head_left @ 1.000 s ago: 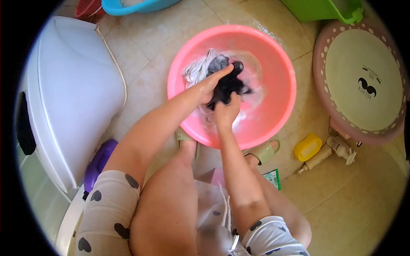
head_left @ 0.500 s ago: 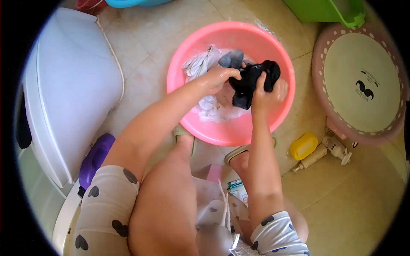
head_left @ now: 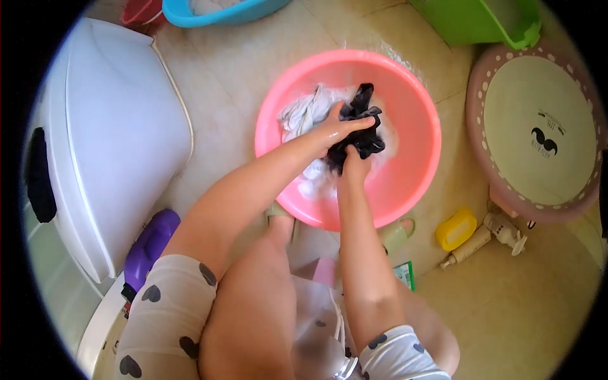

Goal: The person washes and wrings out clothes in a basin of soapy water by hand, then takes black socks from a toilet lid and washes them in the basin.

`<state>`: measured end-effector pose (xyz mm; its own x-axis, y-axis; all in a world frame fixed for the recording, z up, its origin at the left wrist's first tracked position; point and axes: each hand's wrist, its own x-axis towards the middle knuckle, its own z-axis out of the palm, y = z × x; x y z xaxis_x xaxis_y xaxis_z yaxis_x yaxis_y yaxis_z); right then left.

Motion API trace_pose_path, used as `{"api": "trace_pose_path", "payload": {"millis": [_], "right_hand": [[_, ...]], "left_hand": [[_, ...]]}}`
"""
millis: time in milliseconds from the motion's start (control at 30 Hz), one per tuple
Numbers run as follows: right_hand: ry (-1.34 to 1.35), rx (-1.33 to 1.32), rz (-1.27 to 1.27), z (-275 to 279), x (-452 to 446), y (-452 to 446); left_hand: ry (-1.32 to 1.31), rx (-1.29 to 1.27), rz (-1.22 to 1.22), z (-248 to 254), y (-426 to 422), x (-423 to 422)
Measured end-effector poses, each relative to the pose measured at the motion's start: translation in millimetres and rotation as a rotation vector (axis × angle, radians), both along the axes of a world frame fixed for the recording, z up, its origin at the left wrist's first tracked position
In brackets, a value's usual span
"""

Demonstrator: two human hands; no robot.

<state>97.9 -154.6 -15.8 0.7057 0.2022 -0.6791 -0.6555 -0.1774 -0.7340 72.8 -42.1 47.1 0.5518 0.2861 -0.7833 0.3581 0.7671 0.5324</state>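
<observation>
A wet, bunched black cloth garment (head_left: 366, 144) is held over the middle of the pink basin (head_left: 418, 152); its exact kind is hard to make out. My left hand (head_left: 341, 130) is wrapped round its upper left part, thumb and fingers spread along the folds. Lower down, my right hand (head_left: 356, 164) grips the bottom of the same garment, its fingertips partly hidden by the cloth. Left of both hands, pale wet laundry (head_left: 304, 114) lies in sudsy water in the basin.
A white tub (head_left: 120, 126) and a purple bottle (head_left: 151, 247) stand to the left. At the right are a yellow dish (head_left: 456, 230), a pump bottle (head_left: 503, 231) and a folded round basin (head_left: 538, 126). A blue basin (head_left: 221, 18) and green container (head_left: 465, 19) stand farther back.
My right hand has moved left and down, closer to my left hand. The black garment has shifted left and is bunched tighter. The grey cloth piece beside it no longer shows.
</observation>
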Motion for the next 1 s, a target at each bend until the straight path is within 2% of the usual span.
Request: {"api": "trace_pose_path", "payload": {"millis": [67, 100, 133, 200, 233, 267, 300, 333, 367, 400, 467, 533, 567, 600, 633, 667, 733, 767, 800, 867, 900, 1000], "right_hand": [[-0.05, -0.075, 0.236, 76, 0, 12], [-0.006, -0.058, 0.341, 106, -3, 14], [0.041, -0.046, 0.446, 129, -6, 14], [-0.056, -0.042, 0.57, 156, -19, 25], [-0.492, -0.108, 0.652, 144, -22, 30], [-0.854, -0.357, 0.631, 141, -14, 40], [-0.94, -0.502, 0.587, 126, -1, 45], [-1.02, -0.651, 0.541, 105, 16, 46], [-0.979, -0.644, 0.475, 85, 38, 49], [-0.935, -0.644, 0.412, 71, 61, 46], [-0.771, -0.688, 0.601, 65, 100, 29], [-1.148, -0.629, 0.64, 43, 94, 9], [-1.334, -0.593, 0.657, 26, 89, -6], [-1.191, -0.527, 0.558, 1, 78, -16], [-1.046, -0.461, 0.461, -27, 56, -25], [-0.9, -0.395, 0.362, -40, 36, -28], [-0.515, -0.324, 0.471, 6, 8, -17], [-0.556, -0.264, 0.54, 33, -1, -13], [-0.594, -0.206, 0.614, 59, -9, -11], [-0.704, -0.115, 0.711, 107, -32, 3], [-0.649, -0.223, 0.754, 132, -34, 14], [-0.695, -0.523, 0.556, 82, 0, 14]], "left_hand": [[-0.007, -0.172, 0.037, 0, 22, 5], [-0.063, -0.229, 0.083, -17, 22, 9], [-0.148, -0.456, 0.06, -19, 24, 8], [-0.174, -0.488, -0.054, -40, 20, 8], [-0.107, -0.475, 0.014, -29, 10, 7], [-0.289, -0.522, 0.131, -50, -8, 5], [-0.469, -0.569, 0.249, -93, -32, 1], [-0.649, -0.618, 0.368, -113, -54, -4], [-0.112, 0.091, 0.171, -22, -47, 1], [-0.142, 0.223, -0.055, -31, -50, -5], [-0.081, -0.238, 0.016, 15, -34, -20], [-0.1, -0.137, 0.432, 0, -42, -22], [-0.127, -0.246, 0.383, 0, -36, -26], [-0.156, -0.352, 0.333, -1, -29, -29], [-0.026, -0.279, 0.22, -13, -33, -28], [-0.025, -0.317, 0.203, -14, -30, -26], [-0.023, -0.392, 0.163, -18, -19, -23], [-0.133, -0.458, 0.182, -26, -14, -23], [-0.153, -0.409, 0.161, -26, -13, -23], [0.116, 0.055, 0.004, -17, -16, -15], [0.163, -0.011, -0.039, -9, -14, -11], [-0.271, -0.178, 0.256, -64, -39, -14]]}}
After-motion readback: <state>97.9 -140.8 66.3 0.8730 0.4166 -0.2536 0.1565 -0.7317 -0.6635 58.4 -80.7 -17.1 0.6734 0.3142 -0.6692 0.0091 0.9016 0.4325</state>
